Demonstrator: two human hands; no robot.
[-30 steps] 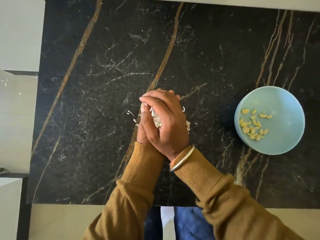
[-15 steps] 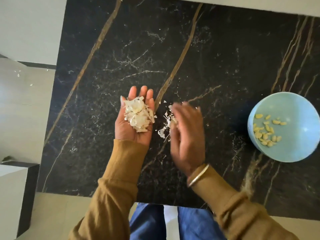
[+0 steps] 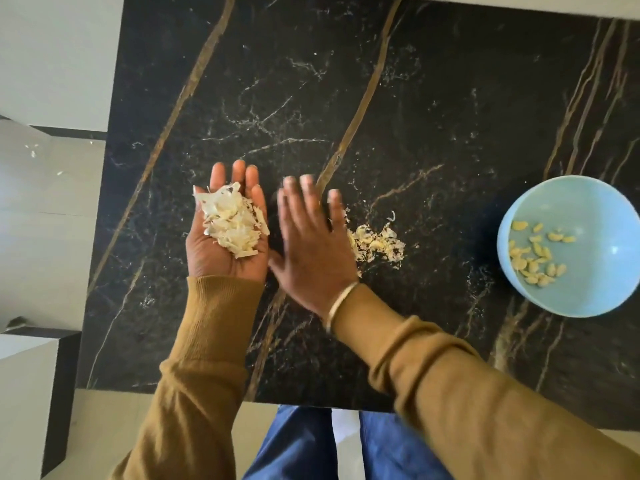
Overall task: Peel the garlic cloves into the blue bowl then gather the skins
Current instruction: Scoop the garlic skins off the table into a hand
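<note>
My left hand lies palm up over the black marble table, fingers straight, carrying a heap of white garlic skins. My right hand is flat with its back up, fingers spread, just right of the left hand and a little blurred. A smaller pile of garlic skins lies on the table right beside its little-finger edge. The blue bowl stands at the right edge with several peeled garlic cloves inside.
A few skin flakes lie on the pale floor to the left of the table. The table's near edge runs just above my blue-trousered legs. A dark-sided white block stands at lower left.
My hands, first clasped together over the skins, have parted. The left now lies palm up with the heap; the right turned flat, uncovering a second small pile to its right.
</note>
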